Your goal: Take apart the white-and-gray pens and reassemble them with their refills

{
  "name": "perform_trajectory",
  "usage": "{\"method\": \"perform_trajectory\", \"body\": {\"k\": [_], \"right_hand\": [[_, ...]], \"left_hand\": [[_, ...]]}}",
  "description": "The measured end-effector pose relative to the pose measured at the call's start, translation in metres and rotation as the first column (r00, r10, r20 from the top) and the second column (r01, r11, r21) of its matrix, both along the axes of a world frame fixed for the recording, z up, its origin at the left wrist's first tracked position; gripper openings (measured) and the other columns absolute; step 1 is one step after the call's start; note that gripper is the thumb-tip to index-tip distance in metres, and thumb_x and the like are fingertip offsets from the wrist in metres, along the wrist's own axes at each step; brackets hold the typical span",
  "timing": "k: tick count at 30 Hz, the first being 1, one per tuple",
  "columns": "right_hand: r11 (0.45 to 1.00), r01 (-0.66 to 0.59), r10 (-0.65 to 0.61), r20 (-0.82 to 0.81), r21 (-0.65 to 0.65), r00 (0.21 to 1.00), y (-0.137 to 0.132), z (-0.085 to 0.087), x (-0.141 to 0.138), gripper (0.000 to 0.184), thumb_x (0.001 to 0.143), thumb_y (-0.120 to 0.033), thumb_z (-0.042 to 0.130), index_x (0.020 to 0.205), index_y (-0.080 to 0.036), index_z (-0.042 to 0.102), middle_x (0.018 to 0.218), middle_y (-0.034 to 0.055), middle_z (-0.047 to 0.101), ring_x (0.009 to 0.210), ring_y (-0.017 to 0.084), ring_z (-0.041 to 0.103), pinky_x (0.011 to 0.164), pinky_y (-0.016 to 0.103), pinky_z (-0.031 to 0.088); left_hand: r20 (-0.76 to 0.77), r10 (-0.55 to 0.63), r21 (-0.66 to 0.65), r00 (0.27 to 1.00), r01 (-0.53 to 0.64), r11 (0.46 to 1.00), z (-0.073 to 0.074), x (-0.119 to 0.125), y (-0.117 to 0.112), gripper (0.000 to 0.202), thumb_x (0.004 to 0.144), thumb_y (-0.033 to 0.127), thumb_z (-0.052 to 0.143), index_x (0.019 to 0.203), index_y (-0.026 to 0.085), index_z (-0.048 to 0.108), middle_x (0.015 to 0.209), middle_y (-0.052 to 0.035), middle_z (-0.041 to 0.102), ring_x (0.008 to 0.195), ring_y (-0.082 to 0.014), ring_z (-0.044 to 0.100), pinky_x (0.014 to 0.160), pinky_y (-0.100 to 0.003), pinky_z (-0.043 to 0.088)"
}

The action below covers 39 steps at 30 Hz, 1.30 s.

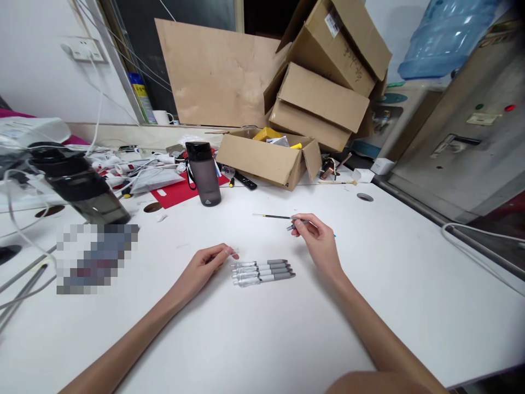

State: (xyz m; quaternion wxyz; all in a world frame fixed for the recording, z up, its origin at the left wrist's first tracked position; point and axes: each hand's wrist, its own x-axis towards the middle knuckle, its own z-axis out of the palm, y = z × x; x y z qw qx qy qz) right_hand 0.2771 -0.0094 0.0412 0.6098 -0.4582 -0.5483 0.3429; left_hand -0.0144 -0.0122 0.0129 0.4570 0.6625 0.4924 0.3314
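My right hand [318,236] is closed, its thumb and fingers pinching a grey pen barrel part [291,226]. A thin dark ink refill [274,216] with a pale end points left from beside those fingertips; whether it is gripped too is hard to see. A small blue tip shows behind this hand. My left hand [211,259] rests low over the table, thumb and fingers pinched on a small clear piece [235,252], seemingly a pen part. Between the hands, several white-and-grey click pens [264,272] lie side by side, their grey tips to the right.
A dark water bottle [204,178] stands behind, another bottle [84,186] at the left beside a blurred-out patch. Farther back are an open cardboard box [258,157], a black remote [246,181], a red sheet [168,196] and tangled cables. White cable loops hang at both sides.
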Motion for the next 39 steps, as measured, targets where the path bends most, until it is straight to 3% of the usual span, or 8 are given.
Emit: {"method": "perform_trajectory", "body": {"k": [15, 22, 31, 39], "right_hand": [[1.0, 0.001, -0.001, -0.016, -0.003, 1.0, -0.0007, 0.0026, 0.0017, 0.023, 0.089, -0.043, 0.071, 0.098, -0.022, 0.073, 0.094, 0.0043, 0.07, 0.075, 0.017, 0.068, 0.079, 0.034, 0.058], [0.999, -0.022, 0.021, -0.032, -0.023, 0.999, -0.0015, 0.0033, 0.002, 0.023, 0.089, -0.043, 0.072, 0.097, -0.022, 0.073, 0.091, 0.0035, 0.07, 0.072, 0.016, 0.066, 0.075, 0.032, 0.054], [0.992, -0.069, 0.052, -0.164, -0.102, 0.985, -0.002, 0.0052, 0.0007, 0.026, 0.09, -0.043, 0.068, 0.081, -0.019, 0.07, 0.089, 0.0033, 0.068, 0.065, 0.013, 0.057, 0.069, 0.029, 0.048], [0.988, -0.039, 0.005, -0.214, -0.151, 0.977, -0.0023, 0.0065, 0.0022, 0.031, 0.09, -0.044, 0.065, 0.073, -0.018, 0.067, 0.082, 0.0032, 0.065, 0.059, 0.012, 0.051, 0.061, 0.028, 0.043]], "left_hand": [[0.123, 0.01, -0.076, 0.992, -0.001, 0.997, -0.0022, -0.0018, 0.0003, 0.049, 0.097, 0.061, 0.051, 0.099, 0.019, 0.074, 0.068, 0.0044, 0.025, 0.062, -0.0132, 0.023, 0.054, -0.024, 0.018], [0.139, 0.016, -0.098, 0.99, -0.003, 0.995, -0.0042, -0.0014, 0.0008, 0.041, 0.095, 0.056, 0.054, 0.103, 0.02, 0.073, 0.068, 0.0034, 0.036, 0.061, -0.0131, 0.029, 0.052, -0.023, 0.02], [0.081, 0.009, -0.028, 0.997, -0.007, 1.0, -0.004, -0.0013, 0.0005, 0.043, 0.093, 0.054, 0.054, 0.108, 0.019, 0.075, 0.063, 0.0016, 0.047, 0.054, -0.0141, 0.036, 0.051, -0.025, 0.026], [0.053, -0.009, 0.01, 0.999, 0.009, 1.0, -0.0019, 0.0, -0.0015, 0.045, 0.098, 0.054, 0.051, 0.116, 0.022, 0.077, 0.082, -0.0023, 0.061, 0.058, -0.0137, 0.039, 0.059, -0.028, 0.033]]}}
